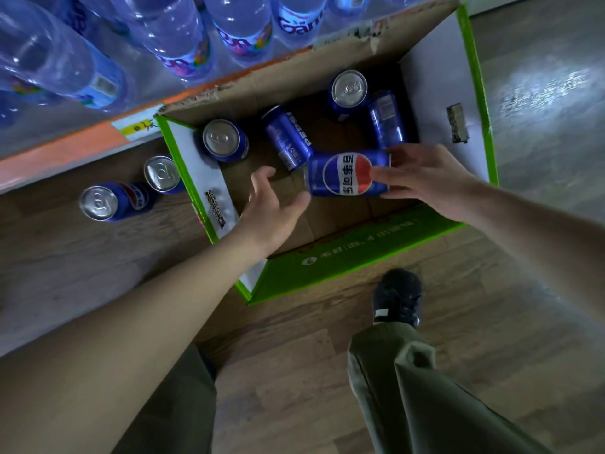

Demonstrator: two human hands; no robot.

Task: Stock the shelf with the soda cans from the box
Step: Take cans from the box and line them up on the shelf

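Box (353, 257) sits open on the floor by the shelf (82, 149), four cans loose inside. Right hand (422, 178) pinches a fifth can (347, 173) sideways over it; left hand (271, 208) is spread just beside. Two cans (131, 188) stand under the shelf.

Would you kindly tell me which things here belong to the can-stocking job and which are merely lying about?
Job: cardboard box; held can in right hand; left hand; loose cans in box; two cans on floor; shelf.
Lying about: water bottles.
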